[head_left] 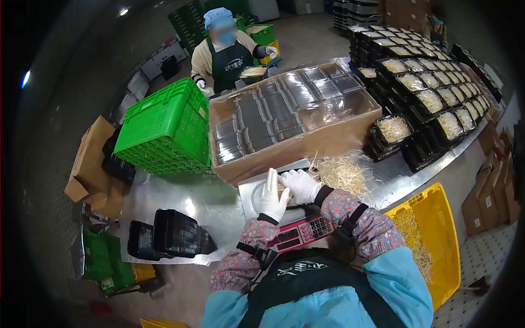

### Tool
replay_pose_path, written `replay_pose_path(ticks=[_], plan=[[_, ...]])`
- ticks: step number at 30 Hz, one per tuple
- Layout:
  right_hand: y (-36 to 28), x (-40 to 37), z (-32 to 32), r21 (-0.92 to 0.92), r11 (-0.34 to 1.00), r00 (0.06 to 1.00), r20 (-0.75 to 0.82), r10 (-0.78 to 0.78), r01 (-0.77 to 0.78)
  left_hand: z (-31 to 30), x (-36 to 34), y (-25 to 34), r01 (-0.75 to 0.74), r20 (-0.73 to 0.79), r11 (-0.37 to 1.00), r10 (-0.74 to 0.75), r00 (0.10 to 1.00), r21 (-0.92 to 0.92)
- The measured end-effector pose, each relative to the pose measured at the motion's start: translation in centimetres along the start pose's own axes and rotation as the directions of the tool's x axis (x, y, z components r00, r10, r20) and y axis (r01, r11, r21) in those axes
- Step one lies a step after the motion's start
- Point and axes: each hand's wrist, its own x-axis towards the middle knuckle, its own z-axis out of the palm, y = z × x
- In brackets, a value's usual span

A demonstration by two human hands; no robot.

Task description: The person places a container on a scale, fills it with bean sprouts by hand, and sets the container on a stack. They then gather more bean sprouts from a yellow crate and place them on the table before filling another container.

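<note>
My left hand, in a white glove, holds its fingers out straight along the near side of a small heap of bean sprouts. Across from it my right hand, gloved too, is curled over the sprouts, and its fingertips are partly hidden. Both hands are above a dark tray, mostly covered by them, on the metal plate of a scale. The scale's red keypad panel faces me. A loose pile of bean sprouts lies to the right of my right hand.
A large carton of stacked black trays stands ahead, beside a green crate. Filled sprout trays are stacked at right. A yellow crate is low right; black trays sit left. A co-worker stands opposite.
</note>
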Motion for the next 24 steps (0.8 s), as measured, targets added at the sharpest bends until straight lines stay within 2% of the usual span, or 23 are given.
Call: replay_pose_path(ticks=[2, 5, 6, 8, 9, 12, 15, 18, 22, 24], plan=[[1.5, 0.6, 1.4, 0.097, 0.995, 1.0, -0.013, -0.019, 0.02, -0.4, 0.9, 0.5, -0.047, 0.171, 0.953, -0.005, 0.985, 0.301], [4.3, -0.1, 1.8, 0.355, 0.925, 0.989, -0.103, -0.104, 0.134, 0.2, 0.9, 0.2, 0.002, 0.176, 0.961, -0.053, 0.983, 0.275], [4.7, -0.9, 0.3, 0.369, 0.925, 0.995, -0.077, -0.066, 0.09, 0.2, 0.9, 0.2, 0.009, 0.182, 0.956, -0.065, 0.981, 0.292], [6.1, -2.4, -2.3, 0.167, 0.983, 0.997, -0.001, -0.079, 0.078, 0.1, 0.9, 0.5, 0.024, 0.192, 0.946, -0.09, 0.977, 0.323], [5.8, -3.2, -4.9, -0.002, 1.0, 0.987, 0.16, -0.011, 0.012, 0.4, 0.8, 0.4, 0.022, 0.181, 0.937, -0.09, 0.979, 0.35], [6.9, -4.2, -5.4, -0.078, 0.991, 0.964, 0.235, 0.127, -0.111, 0.2, 1.0, 1.5, 0.031, 0.187, 0.916, -0.114, 0.976, 0.4], [7.3, -5.1, -3.0, -0.024, 0.997, 0.99, 0.118, 0.076, -0.074, 1.3, 0.4, 0.9, -0.002, 0.112, 0.894, -0.054, 0.992, 0.447], [8.4, -4.6, -0.4, -0.071, 0.997, 0.999, -0.046, 0.019, -0.022, 1.5, 0.1, 0.7, -0.008, 0.084, 0.876, -0.037, 0.996, 0.482], [9.6, -5.9, -2.8, 0.117, 0.993, 0.979, -0.202, 0.017, 0.006, 1.0, 0.2, 1.6, 0.02, 0.109, 0.854, -0.089, 0.99, 0.52], [10.6, -7.0, -6.2, 0.208, 0.976, 0.987, -0.131, 0.09, -0.062, 1.2, 0.2, 1.4, 0.021, 0.109, 0.841, -0.095, 0.99, 0.54]])
